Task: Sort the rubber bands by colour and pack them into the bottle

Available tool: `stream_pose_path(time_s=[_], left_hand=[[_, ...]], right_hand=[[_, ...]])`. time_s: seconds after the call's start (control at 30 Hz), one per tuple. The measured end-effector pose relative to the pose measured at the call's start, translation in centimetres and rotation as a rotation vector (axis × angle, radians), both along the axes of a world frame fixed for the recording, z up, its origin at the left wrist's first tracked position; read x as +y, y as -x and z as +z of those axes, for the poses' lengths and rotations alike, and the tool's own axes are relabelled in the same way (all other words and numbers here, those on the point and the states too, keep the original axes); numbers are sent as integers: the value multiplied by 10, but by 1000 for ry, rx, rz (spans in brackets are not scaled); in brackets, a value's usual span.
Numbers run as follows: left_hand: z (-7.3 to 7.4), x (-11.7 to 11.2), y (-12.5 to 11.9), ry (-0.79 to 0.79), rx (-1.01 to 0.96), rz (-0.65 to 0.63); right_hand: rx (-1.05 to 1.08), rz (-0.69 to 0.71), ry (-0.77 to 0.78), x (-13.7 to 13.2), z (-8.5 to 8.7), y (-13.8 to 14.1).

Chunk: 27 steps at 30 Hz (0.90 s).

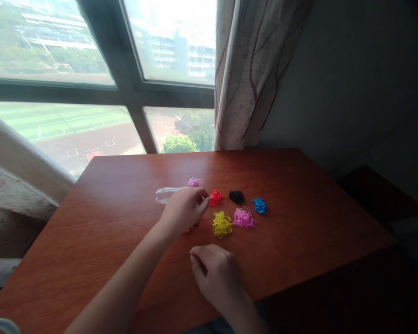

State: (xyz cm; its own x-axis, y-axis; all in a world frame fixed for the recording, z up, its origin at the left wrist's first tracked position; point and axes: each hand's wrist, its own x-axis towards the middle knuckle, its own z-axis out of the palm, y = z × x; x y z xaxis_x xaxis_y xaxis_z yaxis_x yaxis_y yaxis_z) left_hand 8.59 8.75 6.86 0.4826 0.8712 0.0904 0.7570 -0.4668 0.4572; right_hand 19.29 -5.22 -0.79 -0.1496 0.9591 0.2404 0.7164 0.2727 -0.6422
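My left hand (184, 204) reaches over the table with its fingers pinched together at the left edge of a pile of red rubber bands (215, 198). Whatever lies in that pinch is too small to make out. Closer to me, my right hand (218, 271) rests low over the wood, thumb and forefinger closed; I cannot see what they hold, if anything. Between the hands sits a pile of yellow rubber bands (222, 225), with a pile of pink ones (244, 218) beside it. A few mixed-colour bands (192, 228) show partly from under my left hand.
Farther right are piles of black rubber bands (236, 196) and blue rubber bands (259, 205). A clear plastic container (162, 195) lies behind my left hand, near a small pink object (194, 182). The brown table (299, 232) meets a window and a curtain (244, 69).
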Motion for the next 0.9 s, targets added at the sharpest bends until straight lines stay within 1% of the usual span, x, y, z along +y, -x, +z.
stream_pose_path(time_s=[0.13, 0.2, 0.27, 0.4, 0.5, 0.57, 0.67, 0.8, 0.9], left_hand=[[-11, -23, 31, 15, -8, 62], [-17, -34, 44, 13, 13, 87], [-21, -43, 55, -17, 58, 144], [-31, -55, 76, -93, 205, 301], [-39, -59, 87, -97, 267, 365], [-43, -61, 91, -66, 268, 368], [-48, -63, 90, -37, 225, 355], [-51, -68, 83, -12, 168, 293], [-51, -72, 78, 15, 105, 241]], right_hand=[[8, -31, 21, 1, 0, 1], [-7, -55, 37, 2, 1, 3], [-28, -79, 52, 4, 1, 4], [-83, -147, 72, 8, 3, 8], [-152, -195, 110, 14, 5, 11], [-197, -217, 153, 19, 8, 14], [-244, -258, 227, 31, 13, 17], [-265, -306, 294, 45, 17, 19], [-236, -296, 299, 47, 18, 19]])
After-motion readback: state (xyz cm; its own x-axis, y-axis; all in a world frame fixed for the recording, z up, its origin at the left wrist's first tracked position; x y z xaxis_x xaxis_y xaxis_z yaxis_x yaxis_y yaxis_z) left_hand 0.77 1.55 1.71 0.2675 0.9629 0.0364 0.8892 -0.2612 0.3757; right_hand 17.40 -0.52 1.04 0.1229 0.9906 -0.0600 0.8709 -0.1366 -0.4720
